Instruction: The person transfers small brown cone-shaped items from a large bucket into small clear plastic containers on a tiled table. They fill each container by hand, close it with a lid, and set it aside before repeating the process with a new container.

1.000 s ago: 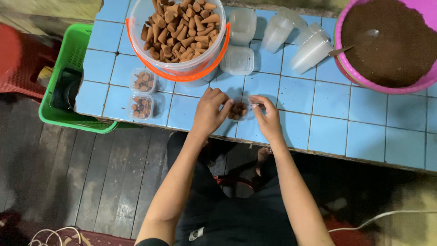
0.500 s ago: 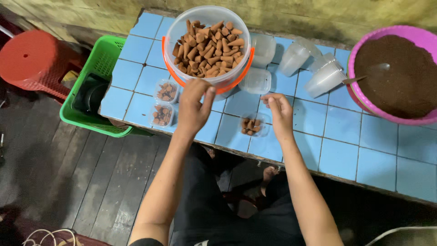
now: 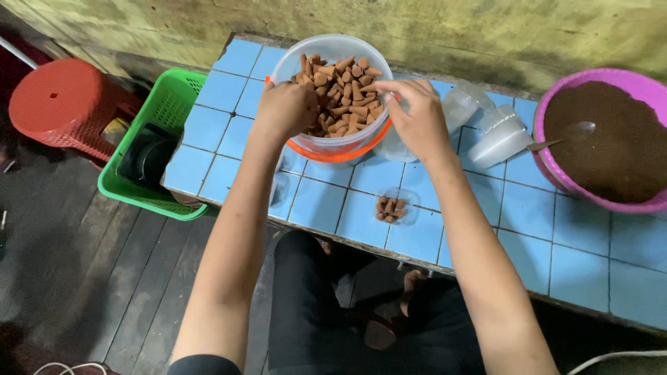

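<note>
1. Reaching into the clear tub (image 3: 333, 142) of brown cones (image 3: 344, 97) near the bench's far edge, both hands work at its rim; keep them over the heap, not the wall.
2. Left hand (image 3: 285, 107) is curled over the cones at the tub's left side; whether its fingers have closed on any cannot be told.
3. Right hand (image 3: 415, 114) has fingertips pinched together over the pile, seemingly nipping a cone or two.
4. My judgement: lift few cones at a time so none spill.
5. The small clear cup (image 3: 390, 207), partly filled, sits near the bench's front edge, between the forearms.
</note>
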